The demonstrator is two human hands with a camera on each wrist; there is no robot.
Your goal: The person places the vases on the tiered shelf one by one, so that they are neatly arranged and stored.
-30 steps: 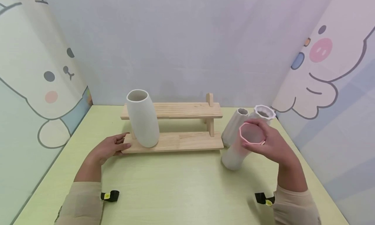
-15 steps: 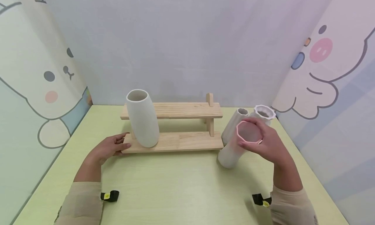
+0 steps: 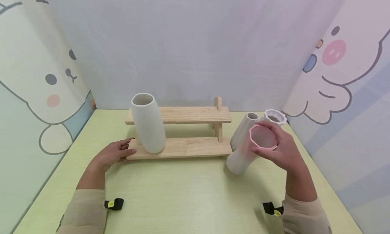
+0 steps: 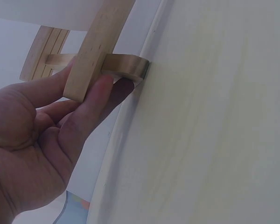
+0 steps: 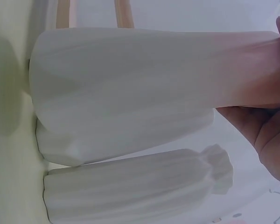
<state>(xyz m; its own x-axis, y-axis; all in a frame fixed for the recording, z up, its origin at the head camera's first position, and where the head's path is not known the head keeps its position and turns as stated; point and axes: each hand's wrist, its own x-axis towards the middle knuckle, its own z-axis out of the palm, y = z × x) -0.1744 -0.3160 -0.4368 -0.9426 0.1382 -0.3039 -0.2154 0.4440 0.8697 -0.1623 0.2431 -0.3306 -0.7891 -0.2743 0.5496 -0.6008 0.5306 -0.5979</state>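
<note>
My left hand (image 3: 114,154) holds the left end of the lower board of a two-tier wooden shelf (image 3: 198,147); the left wrist view shows thumb and fingers about the board end (image 4: 86,70). A tall plain white vase (image 3: 149,125) stands on the left of that board. With my right hand (image 3: 283,149) I grip the rim of a vase that fades from white to pink (image 3: 240,159), thumb on the near side. It leans, mouth to the right, beside the shelf's right end. Whether its base touches the table cannot be told.
Behind the pink-rimmed vase stand a ribbed white vase (image 3: 242,131) and a white vase with a frilled rim (image 3: 268,120), partly hidden. The pale green table (image 3: 182,193) meets a curtain (image 3: 189,58) at the back and printed cloth sides (image 3: 368,132).
The pink-rimmed vase has shifted slightly left at its base in my right hand, and its mouth swung left and then back right. My left hand, the shelf and the plain vase have not moved.
</note>
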